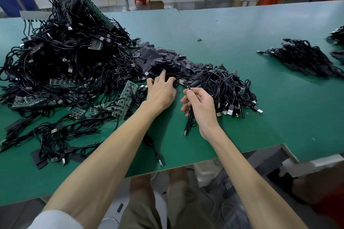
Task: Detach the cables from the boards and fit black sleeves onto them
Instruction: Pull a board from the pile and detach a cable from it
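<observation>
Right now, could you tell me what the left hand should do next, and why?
Probably pinch one sleeve from the pile of flat black sleeves: the left hand rests on it with fingers spread, while the right hand pinches a thin black cable.

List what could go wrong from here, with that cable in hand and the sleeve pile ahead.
1. The left hand feels through the loose sleeve pile; it may lift several sleeves at once or scatter them.
2. The cable gripped by the right hand dangles beside the cable heap and could snag there.
3. A loose cable lies near the table edge; a forearm might sweep it off.
</observation>
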Motion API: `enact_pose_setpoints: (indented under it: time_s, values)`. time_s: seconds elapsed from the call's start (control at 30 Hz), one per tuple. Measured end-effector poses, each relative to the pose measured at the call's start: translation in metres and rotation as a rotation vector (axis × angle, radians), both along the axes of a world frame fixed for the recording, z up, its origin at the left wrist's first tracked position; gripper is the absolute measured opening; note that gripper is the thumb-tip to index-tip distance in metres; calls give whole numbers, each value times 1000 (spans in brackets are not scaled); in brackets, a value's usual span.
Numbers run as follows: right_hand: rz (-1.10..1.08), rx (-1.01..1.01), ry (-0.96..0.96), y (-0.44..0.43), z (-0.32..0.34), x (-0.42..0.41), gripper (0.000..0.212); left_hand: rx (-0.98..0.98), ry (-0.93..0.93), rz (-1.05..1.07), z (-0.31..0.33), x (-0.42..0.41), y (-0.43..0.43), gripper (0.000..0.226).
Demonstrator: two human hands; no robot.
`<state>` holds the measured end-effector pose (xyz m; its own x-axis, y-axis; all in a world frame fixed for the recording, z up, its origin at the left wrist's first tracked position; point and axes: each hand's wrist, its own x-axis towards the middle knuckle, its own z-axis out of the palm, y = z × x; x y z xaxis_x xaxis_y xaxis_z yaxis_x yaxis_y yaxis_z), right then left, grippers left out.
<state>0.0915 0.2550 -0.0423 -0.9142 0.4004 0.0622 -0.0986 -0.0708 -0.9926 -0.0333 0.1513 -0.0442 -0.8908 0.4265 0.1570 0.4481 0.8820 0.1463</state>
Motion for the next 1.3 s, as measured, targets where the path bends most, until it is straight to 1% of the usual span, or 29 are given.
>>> enact_pose_setpoints:
  time_s: [0.13, 0.2, 0.3, 0.37, 0.43, 0.5, 0.53, 0.57, 0.6, 0.7, 0.87, 0.97, 1.03, 1.13, 1.3]
  values:
    - [4, 2, -3, 0, 0, 0, 15, -11, 19, -25, 6, -1, -2, 46]
    - [3, -3, -2, 0, 1, 1, 15, 20, 53, -46, 5, 3, -3, 42]
    - [-4, -11, 2, 0, 1, 0, 16, 174, 117, -46, 5, 9, -4, 37]
    - [-9, -17, 6, 0, 1, 0, 15, 315, 166, -36, 8, 15, -6, 31]
    - [-7, -19, 10, 0, 1, -1, 15, 483, 159, -13, 13, 23, -7, 21]
    - [-7, -18, 12, 0, 1, -1, 16, 693, 92, 19, 17, 33, -11, 11]
    - [-8, -20, 13, 0, 1, -2, 16, 826, 24, 21, 19, 39, -13, 8]
    - [-9, -21, 13, 1, 0, -2, 17, 952, -61, 12, 19, 43, -15, 11]
    - [-9, -21, 13, 1, 0, -3, 17, 1031, -139, -4, 19, 48, -18, 16]
    - [-6, -13, 9, 2, -1, -3, 19, 1106, -311, -62, 13, 61, -22, 24]
    - [5, -13, 25, 1, -1, -2, 15, 1434, -665, -88, 9, 63, -30, 32]
    - [24, 4, 45, 1, -1, -1, 9, 1463, -783, -154, 8, 63, -34, 35]
    - [42, 49, 43, 0, -2, 1, 11, 1460, -830, -215, 6, 63, -36, 31]
    - [42, 64, 33, 0, -3, 1, 10, 1462, -853, -272, 4, 63, -38, 23]
    - [57, 51, 17, 1, 1, 3, 14, 1434, -847, -331, 3, 65, -38, 29]
